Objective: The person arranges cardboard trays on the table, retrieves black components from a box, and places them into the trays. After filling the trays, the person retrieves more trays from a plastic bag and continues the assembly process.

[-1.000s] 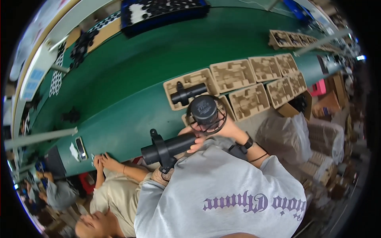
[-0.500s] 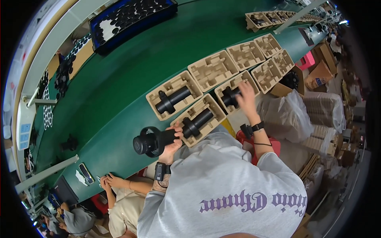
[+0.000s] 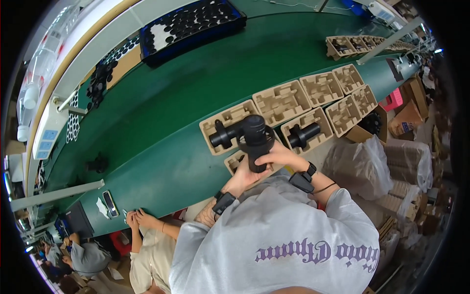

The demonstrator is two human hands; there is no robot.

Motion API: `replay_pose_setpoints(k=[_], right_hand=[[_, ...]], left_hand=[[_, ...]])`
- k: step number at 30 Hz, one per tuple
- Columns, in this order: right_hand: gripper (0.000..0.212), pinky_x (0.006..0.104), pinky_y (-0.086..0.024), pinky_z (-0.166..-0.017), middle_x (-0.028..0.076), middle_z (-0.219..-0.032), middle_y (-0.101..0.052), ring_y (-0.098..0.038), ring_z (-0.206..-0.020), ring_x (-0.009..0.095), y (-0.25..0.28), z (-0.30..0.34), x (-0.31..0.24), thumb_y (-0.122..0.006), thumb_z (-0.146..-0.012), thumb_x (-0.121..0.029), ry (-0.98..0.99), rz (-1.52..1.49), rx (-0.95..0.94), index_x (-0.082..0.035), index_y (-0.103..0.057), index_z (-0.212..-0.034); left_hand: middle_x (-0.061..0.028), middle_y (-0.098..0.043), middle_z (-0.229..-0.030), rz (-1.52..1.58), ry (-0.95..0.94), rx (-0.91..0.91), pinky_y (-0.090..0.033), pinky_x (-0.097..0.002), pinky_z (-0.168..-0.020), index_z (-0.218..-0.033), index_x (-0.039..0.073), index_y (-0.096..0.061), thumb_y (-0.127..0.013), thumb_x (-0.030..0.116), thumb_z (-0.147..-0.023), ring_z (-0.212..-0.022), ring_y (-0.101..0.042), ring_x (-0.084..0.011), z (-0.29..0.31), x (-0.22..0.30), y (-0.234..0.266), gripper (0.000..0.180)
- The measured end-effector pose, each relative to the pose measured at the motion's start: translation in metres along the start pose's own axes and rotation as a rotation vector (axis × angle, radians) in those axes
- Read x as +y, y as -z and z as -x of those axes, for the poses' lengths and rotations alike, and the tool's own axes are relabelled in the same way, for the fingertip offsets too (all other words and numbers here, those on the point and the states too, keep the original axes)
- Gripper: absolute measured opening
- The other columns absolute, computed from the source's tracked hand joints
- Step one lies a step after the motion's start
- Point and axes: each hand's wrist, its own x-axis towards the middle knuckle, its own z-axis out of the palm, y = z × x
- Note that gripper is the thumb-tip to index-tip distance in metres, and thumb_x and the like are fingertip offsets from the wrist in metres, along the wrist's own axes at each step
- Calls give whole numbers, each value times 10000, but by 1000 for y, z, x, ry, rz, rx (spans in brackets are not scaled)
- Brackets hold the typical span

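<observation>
A black cylindrical appliance [image 3: 255, 134] with a flared ring around its upper part stands nearly upright between my hands. My left hand [image 3: 243, 177] is closed around its lower end, and my right hand [image 3: 279, 156] grips the handle from the other side. Beyond it, a beige pulp tray [image 3: 247, 109] holds a similar black piece [image 3: 221, 137], partly covered by the appliance. To the right, another black piece [image 3: 304, 134] lies in a second pulp tray [image 3: 315, 116]. A nearer tray [image 3: 230, 162] is mostly hidden beneath my hands.
More pulp trays [image 3: 281, 100] line the green bench [image 3: 161, 161]. A blue bin [image 3: 147, 54] of black round parts sits at the far side. On the left, a co-worker's hands [image 3: 142, 219] rest near a phone [image 3: 110, 204]. Plastic-wrapped stacks [image 3: 362, 159] stand at right.
My right hand has left the tray on the right and joined my left hand on the appliance. The appliance has moved right and turned from lying sideways to nearly upright. The view has shifted.
</observation>
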Motion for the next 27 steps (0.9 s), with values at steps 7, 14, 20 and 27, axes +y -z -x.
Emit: replay_pose_setpoints(k=[7,14,20,27], right_hand=[[542,501,-339,-957,98,-1078,-551,-452,-1130,350,97,-40,12,-742,-617,-94,398,1409,917,-109,-568,-1129],[519,516,-294,-896,111,-1200,-476,-361,-1195,342,140,-58,51,-632,-629,-118,396,1297,810,-145,-559,-1141],[546,636,-215,-959,153,-1343,-354,-254,-1274,382,125,-47,67,-643,-737,-347,246,1322,728,-120,-516,-1217],[428,527,-226,-1061,138,-1455,-245,-191,-1344,375,207,134,38,-603,-806,-195,579,890,814,-171,-530,-1227]], left_hand=[[-148,-360,-1352,-874,-771,286,-421,-363,-905,-1303,35,-346,-448,236,-942,-1111,-508,-292,14,-9,-21,426],[-284,-172,-1406,-1532,-1018,753,-164,-470,-1070,-1350,-17,-279,-549,65,-783,-1300,-179,-431,38,-13,10,634],[-245,-175,-1442,-1906,-1064,923,-223,-495,-1053,-1393,35,-273,-463,-11,-764,-1311,-206,-432,31,-26,29,659],[-205,-236,-1425,-1890,-1124,1308,-390,-478,-974,-1367,54,-318,-457,225,-918,-1239,-366,-372,19,-33,37,499]])
